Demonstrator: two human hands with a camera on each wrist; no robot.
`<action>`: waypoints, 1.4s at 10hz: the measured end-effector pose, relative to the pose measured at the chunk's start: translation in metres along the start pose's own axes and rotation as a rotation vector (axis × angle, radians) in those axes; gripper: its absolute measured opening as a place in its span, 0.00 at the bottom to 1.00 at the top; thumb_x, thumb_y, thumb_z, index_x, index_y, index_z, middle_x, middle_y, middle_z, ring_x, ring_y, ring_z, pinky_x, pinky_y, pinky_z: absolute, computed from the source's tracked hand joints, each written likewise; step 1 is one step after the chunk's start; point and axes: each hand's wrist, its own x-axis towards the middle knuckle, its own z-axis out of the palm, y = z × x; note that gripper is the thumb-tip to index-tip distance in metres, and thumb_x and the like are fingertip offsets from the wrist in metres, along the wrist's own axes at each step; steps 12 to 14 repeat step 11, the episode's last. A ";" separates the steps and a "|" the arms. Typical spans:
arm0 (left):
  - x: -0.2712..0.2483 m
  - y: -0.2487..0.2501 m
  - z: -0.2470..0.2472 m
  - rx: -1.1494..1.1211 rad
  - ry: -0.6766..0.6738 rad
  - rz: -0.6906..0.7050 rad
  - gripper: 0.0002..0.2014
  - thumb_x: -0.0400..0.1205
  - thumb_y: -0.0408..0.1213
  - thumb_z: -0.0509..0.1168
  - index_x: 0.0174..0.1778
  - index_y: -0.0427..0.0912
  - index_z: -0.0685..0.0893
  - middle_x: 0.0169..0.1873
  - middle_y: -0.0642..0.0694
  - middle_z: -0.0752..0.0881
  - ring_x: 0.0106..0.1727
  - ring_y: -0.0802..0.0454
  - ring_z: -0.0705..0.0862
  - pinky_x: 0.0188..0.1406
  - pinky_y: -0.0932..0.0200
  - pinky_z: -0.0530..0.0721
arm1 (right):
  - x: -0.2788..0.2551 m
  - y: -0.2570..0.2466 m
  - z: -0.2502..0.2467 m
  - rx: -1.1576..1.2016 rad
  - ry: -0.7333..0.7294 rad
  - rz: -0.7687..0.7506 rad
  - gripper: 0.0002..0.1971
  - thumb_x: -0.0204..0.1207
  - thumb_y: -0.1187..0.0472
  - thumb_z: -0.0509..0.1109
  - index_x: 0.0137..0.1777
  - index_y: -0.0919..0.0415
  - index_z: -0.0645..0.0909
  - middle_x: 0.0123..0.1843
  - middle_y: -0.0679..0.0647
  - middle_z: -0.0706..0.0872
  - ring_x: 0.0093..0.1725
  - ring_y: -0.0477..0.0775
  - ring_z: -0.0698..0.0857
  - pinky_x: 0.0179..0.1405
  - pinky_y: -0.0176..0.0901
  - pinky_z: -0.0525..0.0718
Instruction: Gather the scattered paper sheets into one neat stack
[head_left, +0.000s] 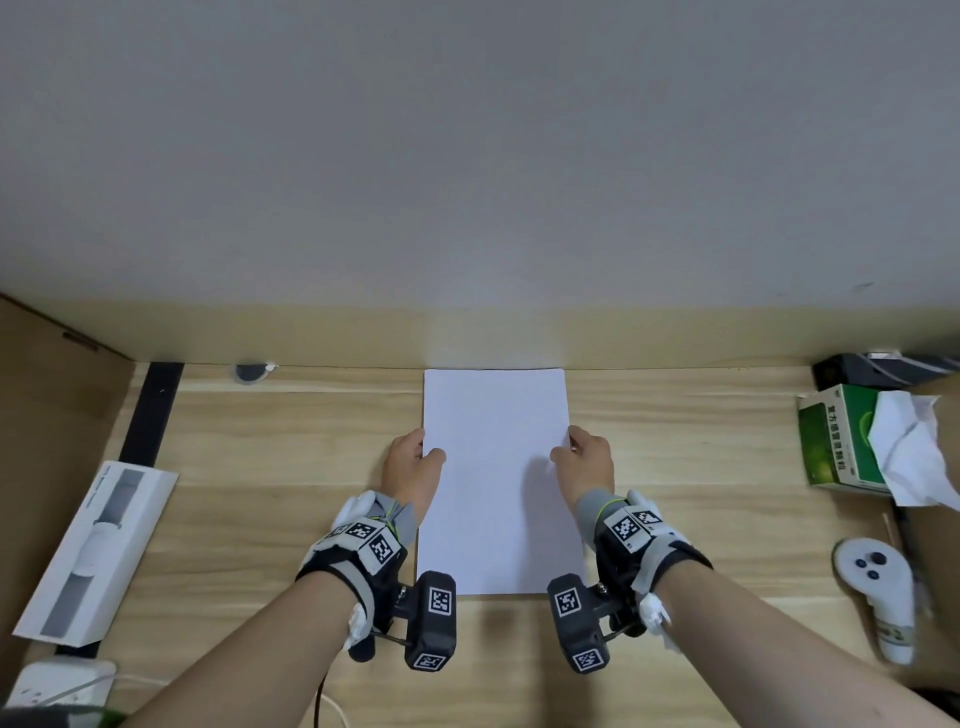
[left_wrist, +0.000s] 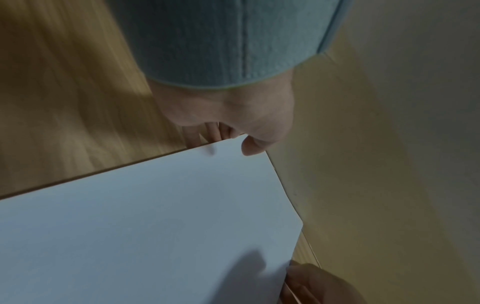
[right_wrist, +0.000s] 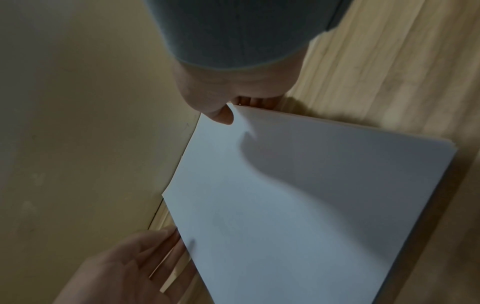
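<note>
White paper stack (head_left: 496, 483) lay mid-table, its far edge against the table's back edge. Left hand (head_left: 410, 467) and right hand (head_left: 587, 460) pinched its long sides, thumbs on top, apparently squaring it. Next: tap the edges flush. Bare wood lay open on both sides.

A: What's the room like?
B: A plain grey-white wall (head_left: 467, 156) rises behind a light wood desk (head_left: 260, 441), with a tan strip at its foot.
A: And the sides?
B: A brown panel (head_left: 47, 395) stands at the left. The light is soft and even.
</note>
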 end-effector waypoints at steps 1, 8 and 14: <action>0.000 -0.001 0.002 0.000 0.031 -0.019 0.12 0.63 0.39 0.56 0.37 0.38 0.78 0.35 0.43 0.78 0.35 0.51 0.73 0.38 0.56 0.68 | 0.002 0.000 0.001 0.004 0.003 0.017 0.11 0.60 0.64 0.58 0.22 0.46 0.70 0.43 0.52 0.66 0.37 0.56 0.64 0.28 0.41 0.60; -0.027 0.019 -0.008 -0.051 0.118 -0.100 0.21 0.80 0.30 0.59 0.70 0.44 0.77 0.68 0.48 0.79 0.68 0.47 0.78 0.61 0.57 0.74 | -0.010 -0.002 -0.012 0.124 0.009 0.084 0.23 0.76 0.65 0.64 0.72 0.58 0.78 0.70 0.55 0.79 0.64 0.61 0.81 0.60 0.46 0.75; -0.070 0.016 -0.030 -0.007 0.178 -0.033 0.22 0.80 0.32 0.59 0.71 0.45 0.77 0.71 0.48 0.79 0.66 0.45 0.81 0.67 0.52 0.78 | -0.061 -0.011 -0.028 0.269 0.031 0.035 0.20 0.79 0.65 0.65 0.71 0.60 0.79 0.66 0.57 0.83 0.60 0.58 0.80 0.63 0.46 0.76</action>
